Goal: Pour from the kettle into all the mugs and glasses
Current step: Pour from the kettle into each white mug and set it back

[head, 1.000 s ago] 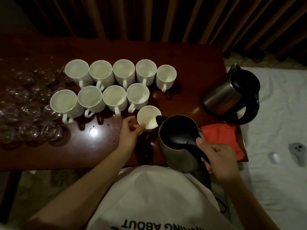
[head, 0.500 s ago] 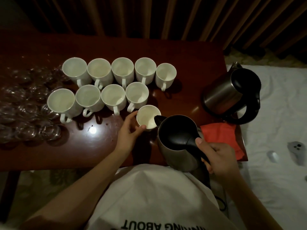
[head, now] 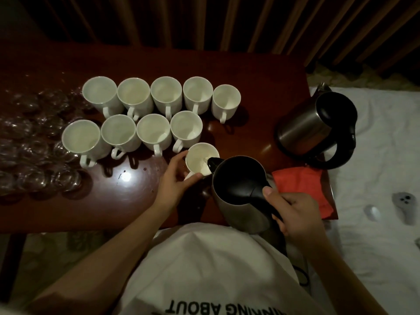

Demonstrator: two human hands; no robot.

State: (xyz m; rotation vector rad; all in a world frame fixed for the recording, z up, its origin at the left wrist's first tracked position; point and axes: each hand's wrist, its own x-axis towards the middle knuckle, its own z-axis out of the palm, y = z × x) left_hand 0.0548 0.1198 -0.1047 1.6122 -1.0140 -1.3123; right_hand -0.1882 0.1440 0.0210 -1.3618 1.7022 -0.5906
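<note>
Glasses (head: pixel 43 142) left of mugs (head: pixel 145 114) — second kettle (head: pixel 318 128) far right on table (head: pixel 250 71).

Both forearms are bare from the bottom of the frame up to the wrists, with no sleeves, watch or rings showing on the left hand (head: pixel 173 180) or the right hand (head: pixel 295 214). A white T-shirt (head: pixel 204 269) fills the lower middle of the frame, printed in bold black capitals at the bottom edge; "ABOUT" is readable.
</note>
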